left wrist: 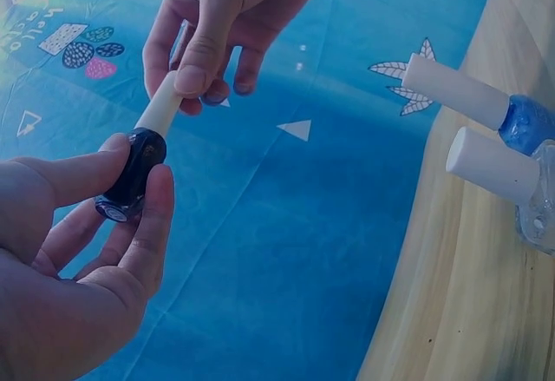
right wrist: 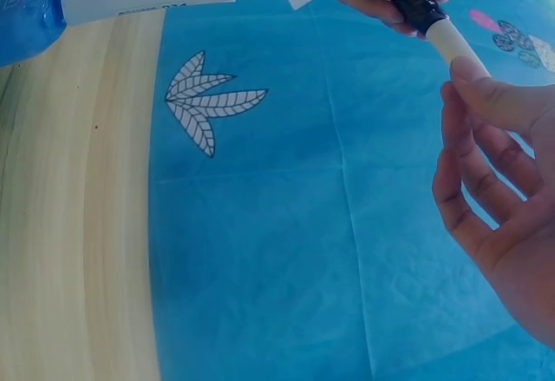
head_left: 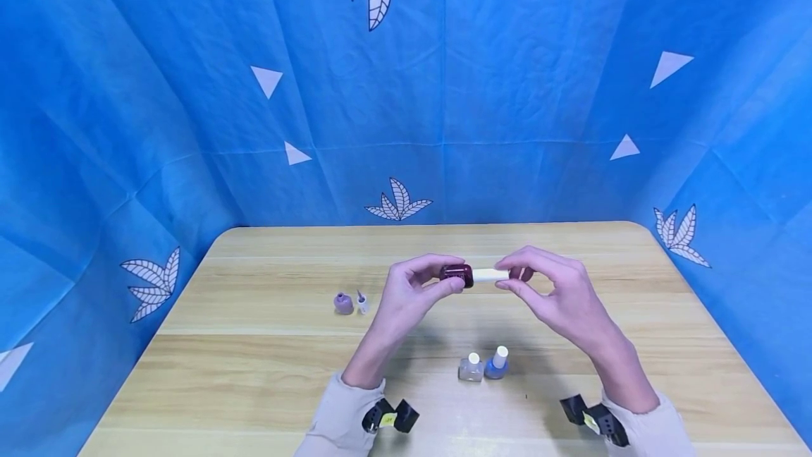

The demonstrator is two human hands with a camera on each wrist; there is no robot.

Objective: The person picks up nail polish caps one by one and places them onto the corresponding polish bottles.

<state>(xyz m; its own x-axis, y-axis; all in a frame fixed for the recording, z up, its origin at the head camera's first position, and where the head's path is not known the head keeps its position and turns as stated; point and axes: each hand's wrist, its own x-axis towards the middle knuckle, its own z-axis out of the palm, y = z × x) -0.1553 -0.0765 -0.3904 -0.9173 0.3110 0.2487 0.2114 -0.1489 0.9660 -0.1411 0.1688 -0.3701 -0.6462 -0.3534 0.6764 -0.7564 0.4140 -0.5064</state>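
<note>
A dark red nail polish bottle (head_left: pixel 458 274) lies sideways in the air above the table. My left hand (head_left: pixel 414 295) grips its glass body between thumb and fingers. From the other side my right hand (head_left: pixel 558 295) pinches the end of its long white cap (head_left: pixel 490 275). Cap and bottle meet in one line in the head view. In the left wrist view the same bottle (left wrist: pixel 139 168) slants upward toward the right hand (left wrist: pixel 230 25), and the right wrist view shows the white cap (right wrist: pixel 455 47) under the right thumb.
Nearer the person, a clear polish bottle (head_left: pixel 471 369) and a blue one (head_left: pixel 497 364) stand side by side, both capped. Left of the hands are an uncapped purple bottle (head_left: pixel 343 304) and its white cap with brush (head_left: pixel 362 302) upward. Blue cloth (head_left: pixel 507 90) surrounds the wooden table (head_left: pixel 254 372).
</note>
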